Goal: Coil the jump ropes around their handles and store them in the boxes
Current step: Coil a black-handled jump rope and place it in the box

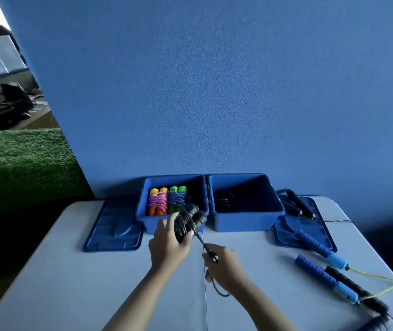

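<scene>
At the near edge of a pale table [95, 283], the right hand [224, 266] pinches the loose end of a dark cord [200, 240] between curled fingers, a short loop of it hanging below the fist. The cord runs taut up and left to a pair of black handles [190, 222], already wrapped in coils, which the left hand [169, 242] grips with thumb and fingers closed around the bundle, just in front of the left blue box [140, 220]. To the right lie two blue-handled ropes [319, 247] and a black handle [355, 290], uncoiled. Inside the left box sit orange [157, 201] and green [177, 199] handle pairs, each wound. The right blue box [248, 220] holds something dark, too dim to identify. Lids [114, 225] flank both boxes.
</scene>
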{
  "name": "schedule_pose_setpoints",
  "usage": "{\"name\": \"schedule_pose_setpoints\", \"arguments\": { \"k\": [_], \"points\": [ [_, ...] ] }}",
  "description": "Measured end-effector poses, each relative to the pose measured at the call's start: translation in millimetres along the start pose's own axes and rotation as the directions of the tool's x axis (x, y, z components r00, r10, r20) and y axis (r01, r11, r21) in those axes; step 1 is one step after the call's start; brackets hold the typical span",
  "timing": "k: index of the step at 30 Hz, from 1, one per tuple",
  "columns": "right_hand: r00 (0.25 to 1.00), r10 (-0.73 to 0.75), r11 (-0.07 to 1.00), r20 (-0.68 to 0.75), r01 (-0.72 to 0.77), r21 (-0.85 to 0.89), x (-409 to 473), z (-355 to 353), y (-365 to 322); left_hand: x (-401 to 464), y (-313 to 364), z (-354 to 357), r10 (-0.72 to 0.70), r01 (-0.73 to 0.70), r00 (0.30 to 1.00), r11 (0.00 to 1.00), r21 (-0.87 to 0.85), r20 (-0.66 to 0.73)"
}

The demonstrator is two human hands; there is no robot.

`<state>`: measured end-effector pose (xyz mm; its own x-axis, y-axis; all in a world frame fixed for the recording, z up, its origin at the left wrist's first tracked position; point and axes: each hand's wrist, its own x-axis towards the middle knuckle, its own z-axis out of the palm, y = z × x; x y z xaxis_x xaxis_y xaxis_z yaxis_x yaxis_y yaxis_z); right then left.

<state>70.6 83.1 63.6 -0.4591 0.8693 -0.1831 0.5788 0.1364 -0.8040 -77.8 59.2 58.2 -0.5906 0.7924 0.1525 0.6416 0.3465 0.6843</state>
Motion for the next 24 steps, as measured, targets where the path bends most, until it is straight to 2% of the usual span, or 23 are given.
{"name": "schedule_pose_setpoints", "arguments": {
  "k": [3, 7, 13, 17, 20, 24],
  "points": [
    [0.998, -0.052, 0.975, -0.032, 0.044, -0.22, 0, 1, 3, -3, 1, 6, -0.117, 0.11, 0.991, 0.99, 0.088, 0.07],
    [0.997, -0.065, 0.897, 0.038, 0.075, -0.435, -2, -7, 8, -7, 0, 13, -0.096, 0.074, 0.991, 0.973, 0.221, 0.089],
    [0.993, -0.115, 0.897, 0.008, 0.107, -0.43, -1, -20, 13, -6, -2, 15, -0.157, 0.126, 0.978, 0.969, 0.214, 0.134],
    [0.992, -0.125, 0.899, -0.028, 0.101, -0.426, -7, -22, 9, -11, -1, 19, -0.137, 0.088, 0.979, 0.953, 0.288, 0.153],
    [0.992, -0.125, 0.86, 0.035, 0.126, -0.495, -9, -27, 6, -16, -4, 22, -0.137, 0.08, 0.975, 0.951, 0.297, 0.175],
    [0.986, -0.15, 0.883, 0.078, 0.169, -0.437, -11, -33, 6, -19, -10, 22, -0.133, 0.06, 0.973, 0.934, 0.352, 0.187]
  ]
}}
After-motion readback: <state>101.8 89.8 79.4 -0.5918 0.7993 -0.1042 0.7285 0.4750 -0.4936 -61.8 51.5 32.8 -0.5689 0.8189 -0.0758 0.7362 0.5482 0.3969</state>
